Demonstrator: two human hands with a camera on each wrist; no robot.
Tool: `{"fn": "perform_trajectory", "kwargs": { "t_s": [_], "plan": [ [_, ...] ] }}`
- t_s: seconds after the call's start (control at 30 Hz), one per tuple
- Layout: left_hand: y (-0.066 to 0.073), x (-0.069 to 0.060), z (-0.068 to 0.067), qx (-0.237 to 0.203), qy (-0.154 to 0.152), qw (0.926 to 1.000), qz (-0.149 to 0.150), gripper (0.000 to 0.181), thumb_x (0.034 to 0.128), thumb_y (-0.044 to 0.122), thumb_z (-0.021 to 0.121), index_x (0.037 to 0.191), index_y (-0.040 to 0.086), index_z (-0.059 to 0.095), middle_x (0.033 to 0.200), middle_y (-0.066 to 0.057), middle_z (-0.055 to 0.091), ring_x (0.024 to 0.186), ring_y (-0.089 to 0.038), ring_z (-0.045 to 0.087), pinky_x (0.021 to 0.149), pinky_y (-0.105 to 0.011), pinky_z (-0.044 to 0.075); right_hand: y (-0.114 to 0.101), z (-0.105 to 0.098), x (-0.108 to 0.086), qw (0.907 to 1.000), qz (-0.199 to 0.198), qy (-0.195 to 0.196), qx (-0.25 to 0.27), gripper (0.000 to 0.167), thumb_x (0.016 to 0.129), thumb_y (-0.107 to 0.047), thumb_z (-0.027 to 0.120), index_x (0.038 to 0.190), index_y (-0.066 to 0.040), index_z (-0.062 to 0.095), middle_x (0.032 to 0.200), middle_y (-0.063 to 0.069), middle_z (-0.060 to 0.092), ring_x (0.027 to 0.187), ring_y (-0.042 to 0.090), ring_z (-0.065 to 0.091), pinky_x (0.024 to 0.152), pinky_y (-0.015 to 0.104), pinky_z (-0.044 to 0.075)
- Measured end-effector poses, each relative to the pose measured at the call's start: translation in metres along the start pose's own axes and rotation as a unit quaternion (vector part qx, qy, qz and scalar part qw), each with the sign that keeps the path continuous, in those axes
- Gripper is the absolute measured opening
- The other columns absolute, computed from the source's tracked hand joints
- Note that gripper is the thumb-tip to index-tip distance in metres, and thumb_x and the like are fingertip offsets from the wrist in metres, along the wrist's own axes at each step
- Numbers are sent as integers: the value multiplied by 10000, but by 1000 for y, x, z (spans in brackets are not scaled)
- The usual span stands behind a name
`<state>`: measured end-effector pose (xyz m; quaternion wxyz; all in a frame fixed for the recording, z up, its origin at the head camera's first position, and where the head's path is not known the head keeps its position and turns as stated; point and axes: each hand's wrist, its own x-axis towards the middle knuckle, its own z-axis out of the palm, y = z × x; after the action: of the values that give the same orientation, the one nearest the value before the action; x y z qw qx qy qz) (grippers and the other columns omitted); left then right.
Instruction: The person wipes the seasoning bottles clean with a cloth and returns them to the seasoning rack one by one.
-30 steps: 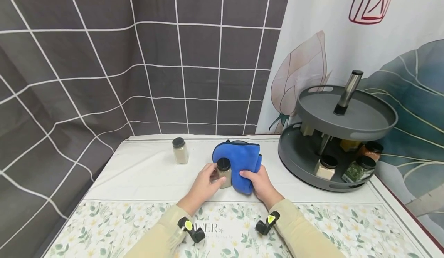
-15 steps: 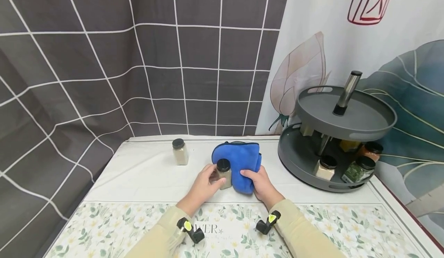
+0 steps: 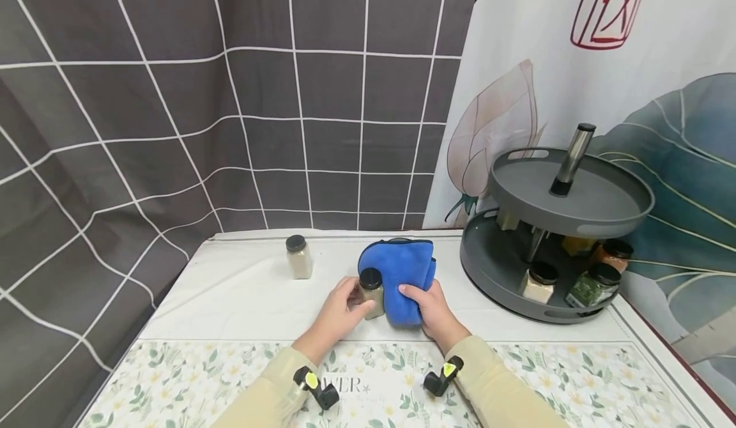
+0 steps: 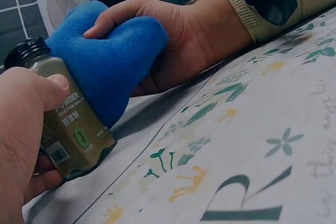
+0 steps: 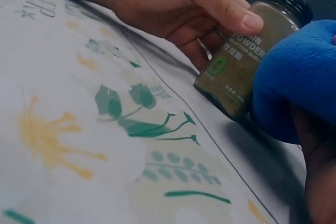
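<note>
My left hand [image 3: 338, 313] grips a square spice jar [image 3: 372, 295] with a black lid and greenish-brown powder inside. In the left wrist view the jar [image 4: 73, 119] leans in the fingers, its printed label facing out, thumb across its upper part. A folded blue cloth [image 3: 399, 271] is held in my right hand [image 3: 434, 310], thumb on top of the fold. The cloth [image 5: 299, 77] lies against the jar's side in the right wrist view. Cloth hides much of the right fingers.
Another black-lidded jar [image 3: 299, 259] of pale powder stands at the back left of the table. On the right is a two-tier grey turntable rack [image 3: 569, 191]; several spice jars sit on its lower tier, including a green-filled jar [image 3: 592, 285]. A floral cloth [image 3: 190, 383] covers the front.
The blue cloth has shifted slightly to the right around the jar. Both hands keep their holds, and the whole head view has tipped up a little.
</note>
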<state>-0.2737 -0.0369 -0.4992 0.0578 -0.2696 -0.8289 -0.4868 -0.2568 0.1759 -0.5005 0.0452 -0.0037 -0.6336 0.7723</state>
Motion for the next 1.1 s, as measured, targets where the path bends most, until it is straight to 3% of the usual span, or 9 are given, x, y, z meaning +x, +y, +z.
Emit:
{"fn": "perform_trajectory", "kwargs": {
  "t_s": [0.13,0.23,0.4,0.53,0.77,0.83,1.0,1.1],
  "plan": [
    [0,0,0,48,-13,10000,-45,443,925,192,730,1303,9,590,1137,-74,588,1059,-240,634,949,-344,555,1,1,2,9986,88,-96,-510,586,941,-186,692,1443,-15,441,1370,173,583,1257,295,570,1123,468,408],
    [0,1,0,31,-11,9999,-121,437,922,190,731,1300,18,594,1135,-65,587,1058,-224,628,956,-343,551,2,1,4,9974,165,-165,-685,577,942,-187,688,1447,-28,456,1381,181,582,1277,323,556,1136,507,384],
    [1,1,0,-48,-9,9999,-130,416,918,189,738,1275,22,605,1123,-57,586,1053,-224,630,946,-324,554,0,-1,1,9993,136,-150,-313,576,892,-111,676,1413,2,459,1323,171,599,1179,248,593,1080,443,434],
    [-1,1,0,-49,-46,9999,-98,430,932,223,728,1288,23,594,1143,-62,580,1066,-231,627,947,-332,553,-2,1,0,9998,28,-89,-198,613,917,-150,685,1444,4,413,1375,195,558,1247,293,559,1123,477,396],
    [-7,0,3,93,51,9997,229,441,930,211,719,1280,-12,572,1114,-79,555,1016,-209,606,911,-315,565,3,3,1,9936,54,22,-1125,572,956,-197,675,1446,-4,450,1390,208,574,1308,383,531,1139,555,367],
    [-7,-1,3,-54,-58,9998,180,459,933,189,697,1315,-13,539,1154,-89,542,1040,-204,577,938,-325,549,2,2,2,9961,89,242,-844,586,944,-164,667,1446,18,427,1400,225,554,1315,387,517,1147,541,360],
    [0,-3,2,-912,-392,9946,-310,601,896,30,555,1478,12,408,1350,-121,503,1179,-253,530,1061,-398,472,-1,0,2,9947,156,1013,10,669,918,-127,643,1480,31,317,1463,233,457,1357,365,446,1180,483,317],
    [2,-4,1,-1152,-299,9921,-409,635,869,-30,530,1492,7,411,1393,-145,521,1228,-302,537,1089,-439,453,-2,-1,2,9936,180,1104,-159,626,881,-85,599,1444,42,356,1421,227,493,1297,338,489,1141,465,362]
  ]
}}
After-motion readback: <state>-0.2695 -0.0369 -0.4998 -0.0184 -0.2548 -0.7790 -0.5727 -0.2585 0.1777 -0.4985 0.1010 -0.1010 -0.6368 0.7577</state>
